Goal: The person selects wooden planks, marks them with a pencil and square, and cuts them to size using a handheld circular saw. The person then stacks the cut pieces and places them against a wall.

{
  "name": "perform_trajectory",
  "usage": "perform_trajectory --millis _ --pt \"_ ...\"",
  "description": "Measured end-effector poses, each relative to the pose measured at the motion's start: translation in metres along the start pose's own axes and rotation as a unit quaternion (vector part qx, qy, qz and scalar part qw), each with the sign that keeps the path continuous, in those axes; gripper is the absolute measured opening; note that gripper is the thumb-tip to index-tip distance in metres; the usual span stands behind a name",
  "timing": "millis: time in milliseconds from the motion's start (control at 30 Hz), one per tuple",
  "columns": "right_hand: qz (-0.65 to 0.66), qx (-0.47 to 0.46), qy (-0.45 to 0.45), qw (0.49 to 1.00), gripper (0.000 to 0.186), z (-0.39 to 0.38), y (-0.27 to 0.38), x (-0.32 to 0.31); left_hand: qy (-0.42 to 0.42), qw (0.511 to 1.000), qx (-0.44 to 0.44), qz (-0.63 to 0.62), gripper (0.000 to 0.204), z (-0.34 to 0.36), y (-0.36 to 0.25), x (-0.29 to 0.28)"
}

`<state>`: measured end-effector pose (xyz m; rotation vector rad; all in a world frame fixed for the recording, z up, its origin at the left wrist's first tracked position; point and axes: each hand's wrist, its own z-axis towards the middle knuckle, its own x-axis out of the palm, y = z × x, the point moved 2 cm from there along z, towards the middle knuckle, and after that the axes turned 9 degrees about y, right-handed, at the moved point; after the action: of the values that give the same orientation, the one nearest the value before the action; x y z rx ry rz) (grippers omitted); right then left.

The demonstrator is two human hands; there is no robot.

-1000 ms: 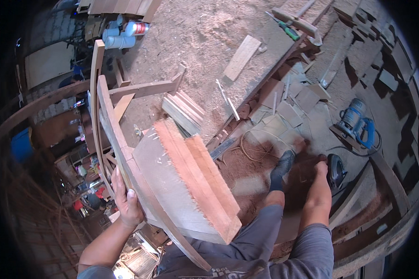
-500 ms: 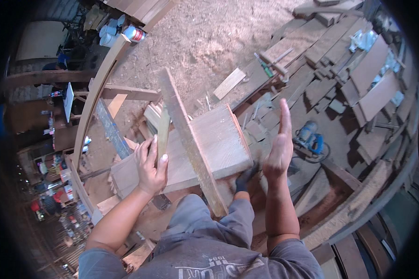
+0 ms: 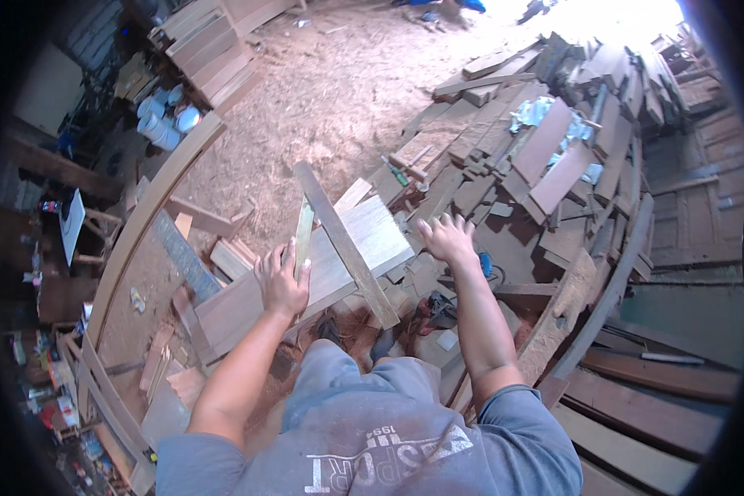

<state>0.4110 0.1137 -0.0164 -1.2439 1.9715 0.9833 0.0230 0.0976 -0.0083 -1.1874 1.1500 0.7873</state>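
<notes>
My left hand is closed on a short, narrow wooden strip, its thumb and fingers on either side of the lower end. The strip stands tilted against a longer wooden batten; I cannot tell whether the two are joined. That batten lies slantwise across a wide plank, its near end reaching toward my knees. Beyond the plank's right end, my right hand hangs palm down with its fingers spread, holding nothing. Wood scraps lie below it.
A curved wooden piece arcs along the left, near a blue-stained board. White buckets stand at the far left. Stacked boards and offcuts fill the right side. A green-handled tool lies beyond the plank, where sawdust covers the floor.
My right hand has turned from upright, fingers together, to palm down with fingers spread, nearer the plank's end. The left hand keeps its hold on the strip. The whole view has shifted.
</notes>
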Motion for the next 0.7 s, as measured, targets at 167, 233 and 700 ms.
perform_trajectory --millis 167,233,700 --pt "0.478 0.051 0.170 0.860 0.082 -0.082 -0.020 0.080 -0.008 1.000 -0.009 -0.006 0.066 0.000 0.006 0.005" --pt "0.632 0.022 0.228 0.740 0.071 -0.133 0.027 0.089 0.000 1.000 -0.018 -0.011 0.067 0.002 0.007 0.007" --pt "0.797 0.028 -0.248 0.550 0.036 -0.252 -0.114 0.131 -0.006 0.995 0.034 -0.090 0.071 0.011 0.027 0.019"
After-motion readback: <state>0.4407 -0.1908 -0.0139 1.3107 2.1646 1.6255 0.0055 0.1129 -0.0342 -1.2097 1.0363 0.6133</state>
